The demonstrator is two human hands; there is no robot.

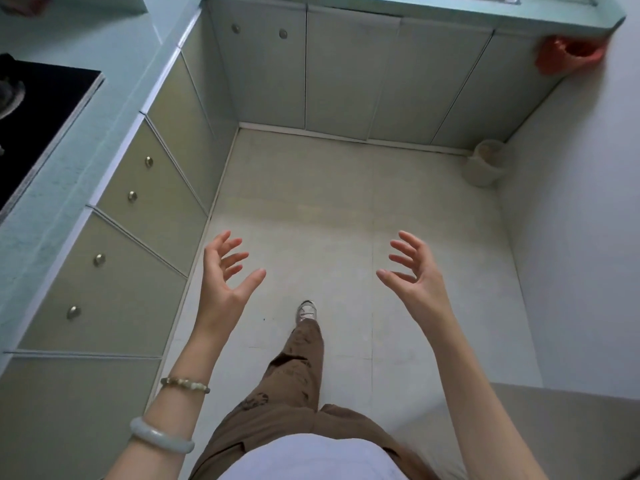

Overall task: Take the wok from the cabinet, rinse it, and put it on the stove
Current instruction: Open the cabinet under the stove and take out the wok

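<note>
My left hand (225,271) and right hand (414,271) hang in front of me with palms turned toward each other, fingers spread and loosely curved, both released and holding nothing. There is a clear gap between them. On the left wrist sit a beaded bracelet (185,384) and, nearer my elbow, a pale bangle (161,439). Below and between the hands I see one brown trouser leg (298,368) stepping forward, ending in a light shoe (306,310) on the pale tiled floor (311,202). Just outside the left hand runs a row of closed cabinet doors (114,271) with round metal knobs (99,259), under a pale green countertop (69,188). Farther out on that counter, well beyond the left hand, lies the black cooktop (41,126). Ahead of both hands a second run of closed cabinets (346,74) crosses the end of the room. Ahead of the right hand and out to its far side, a pale bucket (485,162) stands in the floor corner, and above it a red plastic bag (568,57) hangs at the counter's end, beside the plain wall (588,237). I cannot tell where the wok is; every door I see is shut.
</note>
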